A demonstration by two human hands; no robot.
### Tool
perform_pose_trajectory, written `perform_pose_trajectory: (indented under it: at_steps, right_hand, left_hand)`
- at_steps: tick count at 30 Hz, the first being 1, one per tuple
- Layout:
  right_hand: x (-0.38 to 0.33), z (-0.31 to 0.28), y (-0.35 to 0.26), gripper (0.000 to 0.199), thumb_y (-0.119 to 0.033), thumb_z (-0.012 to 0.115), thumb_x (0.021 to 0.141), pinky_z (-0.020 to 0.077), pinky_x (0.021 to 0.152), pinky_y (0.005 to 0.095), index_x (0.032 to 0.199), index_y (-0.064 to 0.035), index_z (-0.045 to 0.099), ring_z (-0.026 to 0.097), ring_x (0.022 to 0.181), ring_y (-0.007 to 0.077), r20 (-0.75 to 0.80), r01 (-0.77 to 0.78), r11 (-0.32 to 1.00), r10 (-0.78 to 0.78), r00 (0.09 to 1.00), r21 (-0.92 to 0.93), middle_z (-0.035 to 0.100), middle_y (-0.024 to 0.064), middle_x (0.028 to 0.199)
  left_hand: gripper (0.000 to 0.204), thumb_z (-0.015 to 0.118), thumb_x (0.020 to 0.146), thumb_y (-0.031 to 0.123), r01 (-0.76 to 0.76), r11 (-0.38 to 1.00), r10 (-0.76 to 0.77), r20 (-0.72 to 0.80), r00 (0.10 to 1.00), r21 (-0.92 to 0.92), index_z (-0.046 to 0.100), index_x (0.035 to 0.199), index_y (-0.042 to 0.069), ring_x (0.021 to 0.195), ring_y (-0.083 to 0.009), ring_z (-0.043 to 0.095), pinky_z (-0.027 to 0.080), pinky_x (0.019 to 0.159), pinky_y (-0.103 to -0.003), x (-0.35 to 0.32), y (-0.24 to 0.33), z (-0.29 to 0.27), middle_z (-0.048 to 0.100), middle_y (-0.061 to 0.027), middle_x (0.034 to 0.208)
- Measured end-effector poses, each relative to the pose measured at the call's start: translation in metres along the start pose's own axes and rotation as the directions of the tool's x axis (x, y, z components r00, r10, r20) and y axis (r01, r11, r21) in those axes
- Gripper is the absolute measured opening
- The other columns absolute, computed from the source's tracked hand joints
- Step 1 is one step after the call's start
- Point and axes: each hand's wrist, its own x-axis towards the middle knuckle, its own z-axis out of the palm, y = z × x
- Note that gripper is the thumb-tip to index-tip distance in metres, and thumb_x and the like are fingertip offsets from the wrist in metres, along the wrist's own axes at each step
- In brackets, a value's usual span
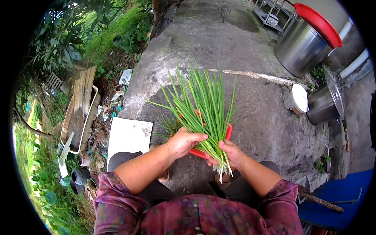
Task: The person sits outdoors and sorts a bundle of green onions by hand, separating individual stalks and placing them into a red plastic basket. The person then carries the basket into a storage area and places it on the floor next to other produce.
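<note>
A large bunch of scallions (203,105) fans out in front of me, green leaves pointing away and pale root ends toward my body. Near the white ends, my right hand (234,154) is closed around the stalks, with its fingertips showing on their left side. My left hand (183,143) is closed against the bunch's left side, thumb laid over it; its other fingers are mostly hidden. Below the bunch is a red plastic basket (199,152), largely covered by the leaves and my hands. More thin green leaves (169,124) stick out left of the basket.
A white board (127,137) lies by my left knee. Farther left are an old tub (92,117), pots (80,176) and plants. At right stand a big metal pot (301,47) with a red basin (319,23), a white-lidded bucket (298,98) and a smaller pot (322,105).
</note>
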Motion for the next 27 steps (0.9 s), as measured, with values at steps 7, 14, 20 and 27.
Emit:
perform_pose_trajectory:
  at_steps: [7, 14, 20, 27]
  right_hand:
    - [0.001, 0.001, 0.0, 0.047, -0.044, 0.059, 0.085, 0.0504, 0.066, 0.0378, 0.109, -0.004, 0.052, 0.056, 0.058, 0.019, -0.009, 0.021, 1.0, -0.021, 1.0, -0.018, 0.061, 0.0135, 0.085]
    - [0.0, -0.002, 0.002, 0.042, -0.033, 0.068, 0.081, 0.0485, 0.064, 0.0381, 0.107, -0.0045, 0.052, 0.052, 0.054, 0.018, -0.073, -0.01, 0.998, 0.005, 0.997, -0.064, 0.058, 0.0107, 0.077]
    - [-0.002, 0.006, -0.011, 0.04, -0.027, 0.069, 0.079, 0.0471, 0.063, 0.0361, 0.105, -0.0015, 0.053, 0.05, 0.051, 0.0158, -0.082, 0.05, 0.993, -0.06, 0.995, -0.109, 0.057, 0.0083, 0.073]
    - [-0.008, 0.007, -0.019, 0.034, -0.024, 0.069, 0.079, 0.048, 0.064, 0.0362, 0.1, -0.0014, 0.054, 0.051, 0.052, 0.0149, -0.056, 0.09, 0.99, -0.097, 0.994, -0.112, 0.057, 0.0077, 0.073]
  left_hand:
    - [0.038, 0.063, 0.077, -0.001, -0.044, 0.997, 0.043, 0.006, 0.999, 0.062, 0.055, 0.115, 0.0, 0.095, -0.021, 0.06, 0.046, 0.088, -0.035, 0.001, -0.003, 0.001, 0.063, -0.0099, 0.106]
    - [0.044, 0.067, 0.08, 0.012, 0.001, 0.972, -0.022, 0.086, 0.996, 0.237, 0.052, 0.12, 0.002, 0.099, -0.0205, 0.058, 0.046, 0.086, -0.034, 0.002, 0.002, -0.004, 0.062, -0.0085, 0.109]
    - [0.066, 0.073, 0.075, 0.029, 0.116, 0.919, -0.206, 0.206, 0.957, 0.378, 0.045, 0.13, 0.006, 0.103, -0.0155, 0.054, 0.041, 0.088, -0.031, -0.003, 0.046, -0.02, 0.057, -0.0064, 0.119]
    - [0.035, 0.074, 0.076, 0.017, 0.083, 0.484, -0.158, -0.007, 0.987, 0.871, 0.062, 0.105, 0.001, 0.082, -0.0115, 0.06, 0.047, 0.075, -0.026, -0.009, 0.077, -0.047, 0.066, -0.0051, 0.09]
